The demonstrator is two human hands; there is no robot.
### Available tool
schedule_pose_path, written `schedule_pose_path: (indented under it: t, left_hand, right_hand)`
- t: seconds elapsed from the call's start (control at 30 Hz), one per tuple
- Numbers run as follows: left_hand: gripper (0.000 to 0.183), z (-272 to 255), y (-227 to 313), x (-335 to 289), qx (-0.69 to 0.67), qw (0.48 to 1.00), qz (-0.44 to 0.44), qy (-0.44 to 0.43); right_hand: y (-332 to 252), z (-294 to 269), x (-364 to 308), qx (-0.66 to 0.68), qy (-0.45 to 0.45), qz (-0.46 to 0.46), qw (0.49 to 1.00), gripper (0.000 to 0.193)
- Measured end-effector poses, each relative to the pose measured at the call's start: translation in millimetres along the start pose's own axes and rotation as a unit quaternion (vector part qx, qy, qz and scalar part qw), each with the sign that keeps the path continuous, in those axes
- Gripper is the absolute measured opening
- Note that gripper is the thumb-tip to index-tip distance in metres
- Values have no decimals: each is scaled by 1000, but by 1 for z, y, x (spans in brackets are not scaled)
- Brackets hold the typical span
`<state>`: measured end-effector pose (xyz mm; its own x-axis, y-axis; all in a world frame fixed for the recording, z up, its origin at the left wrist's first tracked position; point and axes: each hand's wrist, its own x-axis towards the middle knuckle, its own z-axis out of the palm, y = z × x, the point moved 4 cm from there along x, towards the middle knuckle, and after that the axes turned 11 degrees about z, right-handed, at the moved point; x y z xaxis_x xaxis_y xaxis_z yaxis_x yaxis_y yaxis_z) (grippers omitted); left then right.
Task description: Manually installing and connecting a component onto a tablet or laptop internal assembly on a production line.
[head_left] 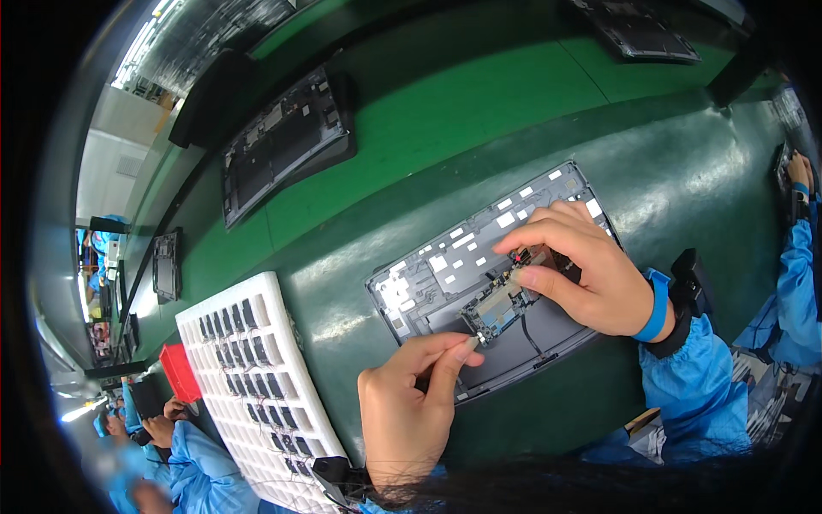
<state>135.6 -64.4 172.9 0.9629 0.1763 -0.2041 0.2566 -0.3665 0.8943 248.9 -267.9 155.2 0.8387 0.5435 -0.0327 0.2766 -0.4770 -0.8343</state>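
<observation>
Between my two hands a small circuit board is held tilted over a grey device housing, which lies on the bench with white pads across its inner face. My left hand pinches the board's near left corner between thumb and forefinger. At the far right end of the board, my right hand grips it with thumb and fingers, beside small dark parts with a red spot. A dark flat cable runs along the housing under the board. My right palm hides part of the housing's right side.
Left of the housing stands a white foam tray holding rows of small black parts with thin wires. Behind it is a red bin. Part-built devices sit on the green line beyond. Co-workers in blue sleeves work at both sides.
</observation>
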Motion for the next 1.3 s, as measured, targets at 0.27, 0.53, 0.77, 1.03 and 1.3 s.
schedule_pose_path:
  t: [0.27,0.53,0.77,1.03,1.3]
  left_hand:
    - [11,6,-5,6,7,1000,19,6]
    - [11,9,0,6,14,1000,0,20]
    - [11,6,-1,6,20,999,-3,28]
    - [12,7,5,11,17,1000,19,16]
    - [14,13,11,11,43,998,52,-4]
  right_hand:
    - [3,-2,3,-17,7,-5,1000,29]
    - [5,-4,2,-7,18,-19,1000,27]
    - [4,-2,5,-4,19,-29,999,28]
    - [11,-7,3,-33,66,-25,997,36]
    - [15,-18,2,-14,46,-3,999,38]
